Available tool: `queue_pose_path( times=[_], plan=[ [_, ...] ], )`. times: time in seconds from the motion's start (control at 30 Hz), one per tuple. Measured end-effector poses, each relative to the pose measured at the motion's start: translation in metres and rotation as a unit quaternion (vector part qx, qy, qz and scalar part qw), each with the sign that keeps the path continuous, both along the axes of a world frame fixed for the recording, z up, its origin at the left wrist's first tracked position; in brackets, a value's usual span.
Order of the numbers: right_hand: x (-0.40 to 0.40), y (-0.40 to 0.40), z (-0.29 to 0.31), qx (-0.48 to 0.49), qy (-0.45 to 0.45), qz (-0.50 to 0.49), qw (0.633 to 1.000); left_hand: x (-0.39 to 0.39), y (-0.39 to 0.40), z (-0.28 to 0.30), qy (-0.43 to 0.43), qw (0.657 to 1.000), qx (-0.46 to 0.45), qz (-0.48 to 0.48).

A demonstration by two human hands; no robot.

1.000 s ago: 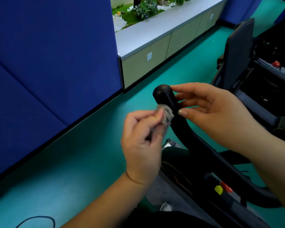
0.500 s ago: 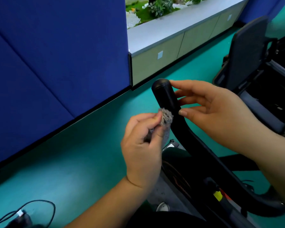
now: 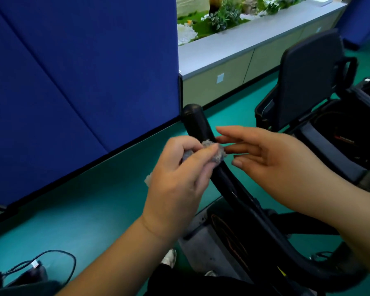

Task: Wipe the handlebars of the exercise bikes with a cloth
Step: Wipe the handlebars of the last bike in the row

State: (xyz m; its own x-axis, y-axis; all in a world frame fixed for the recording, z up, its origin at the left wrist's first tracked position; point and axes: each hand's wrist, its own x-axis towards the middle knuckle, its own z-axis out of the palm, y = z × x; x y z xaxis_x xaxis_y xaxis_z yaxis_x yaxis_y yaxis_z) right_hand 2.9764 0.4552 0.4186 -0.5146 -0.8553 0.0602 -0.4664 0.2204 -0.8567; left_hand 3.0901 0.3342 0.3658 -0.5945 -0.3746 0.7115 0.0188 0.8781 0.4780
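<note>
Near the middle of the frame, the left hand point(image 3: 175, 184) pinches a small grey cloth point(image 3: 215, 151) between curled fingers and thumb and presses it against the black handlebar point(image 3: 195, 122) of an exercise bike. The cloth sits on the bar a little below its rounded end, and a bit of the same grey fabric shows at the heel of the hand, to the lower left. The right hand point(image 3: 273, 165) is just right of the bar with its fingers straight and relaxed, holding nothing; its fingertips point(image 3: 224, 138) reach toward the cloth, and whether they touch it cannot be told. From the rounded end the handlebar runs down and to the right, curving toward the lower right corner, above the bike's dark frame point(image 3: 233, 236).

A blue partition panel point(image 3: 83, 71) fills the upper left. The floor point(image 3: 94, 199) is teal. A second exercise bike with a dark padded back point(image 3: 308, 77) stands at the right edge. Along the top runs a long grey tabletop point(image 3: 244, 41) over pale cabinets, with green plants point(image 3: 222, 13) behind it. A black cable point(image 3: 58, 256) loops on the floor at the lower left.
</note>
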Motion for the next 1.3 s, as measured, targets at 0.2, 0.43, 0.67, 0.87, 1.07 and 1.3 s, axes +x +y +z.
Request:
queue_pose_path(
  times=[0.2,0.43,0.67,0.87,1.07,1.3],
  plan=[
    [-0.004,0.019,-0.001,-0.040,-0.002,-0.044,0.998,-0.017,-0.025,0.034,0.005,0.998,-0.041,0.056],
    [-0.004,0.024,0.003,-0.079,0.138,-0.148,0.976,0.001,0.002,0.001,-0.072,0.996,-0.034,-0.030],
    [-0.025,0.011,0.006,0.030,0.225,-0.148,0.963,-0.010,-0.027,0.025,-0.002,0.998,-0.057,0.000],
    [-0.027,0.017,-0.003,0.019,0.214,-0.124,0.969,0.014,0.005,-0.011,-0.058,0.998,-0.007,-0.018],
    [-0.044,0.026,-0.001,0.037,0.252,-0.045,0.966,-0.006,0.006,0.015,-0.006,0.996,-0.006,0.093],
    [-0.071,0.027,-0.003,0.016,0.322,0.029,0.946,0.009,0.070,-0.012,-0.065,0.987,0.036,0.141]
  ],
)
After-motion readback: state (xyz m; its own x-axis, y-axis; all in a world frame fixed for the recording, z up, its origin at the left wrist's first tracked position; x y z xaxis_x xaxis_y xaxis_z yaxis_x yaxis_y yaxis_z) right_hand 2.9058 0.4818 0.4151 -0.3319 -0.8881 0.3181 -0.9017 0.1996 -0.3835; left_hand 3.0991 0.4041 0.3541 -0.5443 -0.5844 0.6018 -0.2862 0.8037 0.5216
